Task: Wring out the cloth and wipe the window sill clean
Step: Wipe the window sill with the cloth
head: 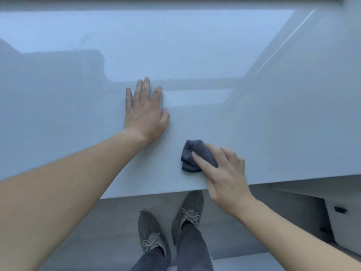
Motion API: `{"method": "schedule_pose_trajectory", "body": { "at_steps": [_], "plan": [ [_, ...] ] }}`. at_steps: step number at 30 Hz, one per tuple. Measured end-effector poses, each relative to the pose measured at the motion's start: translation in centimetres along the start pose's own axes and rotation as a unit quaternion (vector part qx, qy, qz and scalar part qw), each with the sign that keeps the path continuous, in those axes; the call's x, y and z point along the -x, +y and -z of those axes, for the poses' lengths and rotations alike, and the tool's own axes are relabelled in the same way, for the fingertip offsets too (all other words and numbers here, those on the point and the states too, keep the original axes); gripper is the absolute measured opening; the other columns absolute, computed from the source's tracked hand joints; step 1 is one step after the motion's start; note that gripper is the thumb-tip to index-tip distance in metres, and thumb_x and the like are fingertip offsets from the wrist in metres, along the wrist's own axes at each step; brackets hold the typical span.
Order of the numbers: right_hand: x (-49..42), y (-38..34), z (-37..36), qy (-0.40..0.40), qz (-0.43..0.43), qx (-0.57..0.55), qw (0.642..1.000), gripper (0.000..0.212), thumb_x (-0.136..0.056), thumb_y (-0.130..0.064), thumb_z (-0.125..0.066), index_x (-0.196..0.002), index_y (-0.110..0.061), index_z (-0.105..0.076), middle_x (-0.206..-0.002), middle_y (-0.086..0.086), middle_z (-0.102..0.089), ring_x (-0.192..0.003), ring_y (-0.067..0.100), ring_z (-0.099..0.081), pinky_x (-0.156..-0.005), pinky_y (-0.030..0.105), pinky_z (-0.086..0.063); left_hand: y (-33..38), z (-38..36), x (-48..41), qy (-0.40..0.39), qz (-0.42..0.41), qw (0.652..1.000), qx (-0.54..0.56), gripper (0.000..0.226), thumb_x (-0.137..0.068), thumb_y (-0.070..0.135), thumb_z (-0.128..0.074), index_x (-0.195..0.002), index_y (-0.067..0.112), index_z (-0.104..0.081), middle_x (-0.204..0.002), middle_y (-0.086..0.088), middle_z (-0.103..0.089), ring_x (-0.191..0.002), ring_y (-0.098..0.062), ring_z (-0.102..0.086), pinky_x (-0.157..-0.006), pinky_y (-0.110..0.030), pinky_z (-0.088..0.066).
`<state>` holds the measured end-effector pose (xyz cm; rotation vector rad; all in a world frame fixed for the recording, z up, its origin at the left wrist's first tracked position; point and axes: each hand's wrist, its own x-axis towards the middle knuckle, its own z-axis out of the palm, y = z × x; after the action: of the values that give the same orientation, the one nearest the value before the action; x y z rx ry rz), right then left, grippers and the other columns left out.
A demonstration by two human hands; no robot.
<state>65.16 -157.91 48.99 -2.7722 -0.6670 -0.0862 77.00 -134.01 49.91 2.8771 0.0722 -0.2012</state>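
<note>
A wide, glossy pale grey window sill (pixel 68 114) fills most of the view and reflects the window. A bunched dark blue-grey cloth (pixel 190 156) lies on it close to the front edge. My right hand (pixel 224 173) presses down on the cloth's right side, fingers spread over it, and looks slightly blurred. My left hand (pixel 145 112) rests flat on the sill with fingers apart, up and to the left of the cloth, holding nothing.
The sill's front edge (pixel 156 192) runs across below my hands. Beneath it are a grey floor and my two feet in dark shoes (pixel 170 225). A white unit with a dark slot (pixel 340 212) sits low at the right. The window frame (pixel 175 0) lines the top.
</note>
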Motion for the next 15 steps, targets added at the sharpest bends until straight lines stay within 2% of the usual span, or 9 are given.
{"method": "schedule_pose_trajectory", "body": {
  "at_steps": [2,3,7,9,10,12,14,15],
  "plan": [
    [-1.1,1.9,0.5,-0.014,0.043,0.0,0.999,0.062,-0.074,-0.013,-0.061,-0.132,-0.034,-0.059,-0.142,0.002,-0.05,-0.11,0.032,-0.049,-0.082,0.041,-0.034,0.4,-0.1,-1.4,-0.01,0.014,1.0,-0.006,0.066,-0.096,0.039,-0.033,-0.156,0.021,-0.011,-0.165,-0.01,0.008,-0.151,-0.024,0.015,-0.12,-0.048,0.014],
    [-2.5,3.1,0.5,-0.008,0.031,0.007,0.999,0.062,-0.074,-0.013,-0.061,-0.132,-0.035,-0.059,-0.141,0.001,-0.05,-0.109,0.032,-0.048,-0.081,0.04,-0.033,0.5,-0.3,-1.8,-0.017,0.021,1.0,-0.008,0.067,-0.096,0.041,-0.031,-0.156,0.022,-0.009,-0.165,-0.01,0.01,-0.15,-0.023,0.017,-0.12,-0.048,0.014],
    [-10.9,7.3,0.0,0.05,-0.14,-0.003,0.989,0.065,-0.076,-0.008,-0.048,-0.135,-0.035,-0.057,-0.136,0.0,-0.052,-0.109,0.031,-0.042,-0.081,0.037,-0.027,0.6,-1.0,-2.1,-0.021,0.03,0.999,-0.02,0.071,-0.09,0.047,-0.02,-0.156,0.024,-0.006,-0.165,-0.008,0.012,-0.15,-0.022,0.019,-0.12,-0.046,0.015],
    [-13.8,6.8,-0.3,0.065,-0.191,-0.01,0.979,0.068,-0.076,-0.007,-0.045,-0.137,-0.034,-0.055,-0.138,0.002,-0.05,-0.11,0.031,-0.04,-0.082,0.04,-0.029,0.6,-1.0,-2.0,-0.017,0.029,0.999,-0.021,0.072,-0.089,0.048,-0.019,-0.156,0.025,-0.007,-0.165,-0.007,0.01,-0.15,-0.021,0.018,-0.12,-0.046,0.015],
    [-14.2,6.0,-0.6,0.061,-0.177,-0.007,0.982,0.069,-0.074,-0.007,-0.046,-0.137,-0.033,-0.055,-0.139,0.003,-0.049,-0.109,0.03,-0.039,-0.082,0.04,-0.029,0.5,-1.0,-2.0,-0.013,0.03,0.999,-0.023,0.072,-0.089,0.048,-0.019,-0.156,0.024,-0.008,-0.165,-0.007,0.01,-0.15,-0.021,0.017,-0.12,-0.046,0.014],
    [-13.7,5.2,-1.0,0.027,-0.085,-0.003,0.996,0.071,-0.072,-0.007,-0.048,-0.137,-0.032,-0.055,-0.14,0.003,-0.048,-0.107,0.029,-0.039,-0.081,0.038,-0.026,0.5,-0.9,-2.1,-0.007,0.032,0.999,-0.028,0.072,-0.089,0.048,-0.018,-0.156,0.024,-0.009,-0.165,-0.007,0.008,-0.151,-0.021,0.015,-0.12,-0.047,0.013],
    [-13.8,6.5,-0.5,-0.005,0.015,-0.004,1.0,0.07,-0.071,-0.009,-0.052,-0.136,-0.034,-0.055,-0.138,0.001,-0.049,-0.106,0.029,-0.042,-0.08,0.038,-0.029,0.5,-0.9,-2.2,-0.005,0.033,0.999,-0.031,0.073,-0.088,0.049,-0.017,-0.156,0.023,-0.01,-0.166,-0.007,0.007,-0.151,-0.021,0.015,-0.12,-0.047,0.011],
    [-14.7,7.8,-0.2,-0.011,0.038,0.001,0.999,0.069,-0.072,-0.01,-0.053,-0.135,-0.035,-0.055,-0.137,0.0,-0.05,-0.107,0.03,-0.043,-0.08,0.039,-0.031,0.6,-0.9,-2.2,-0.005,0.032,0.999,-0.03,0.073,-0.088,0.049,-0.017,-0.156,0.023,-0.011,-0.166,-0.008,0.006,-0.151,-0.022,0.014,-0.12,-0.047,0.011]
  ]
}}
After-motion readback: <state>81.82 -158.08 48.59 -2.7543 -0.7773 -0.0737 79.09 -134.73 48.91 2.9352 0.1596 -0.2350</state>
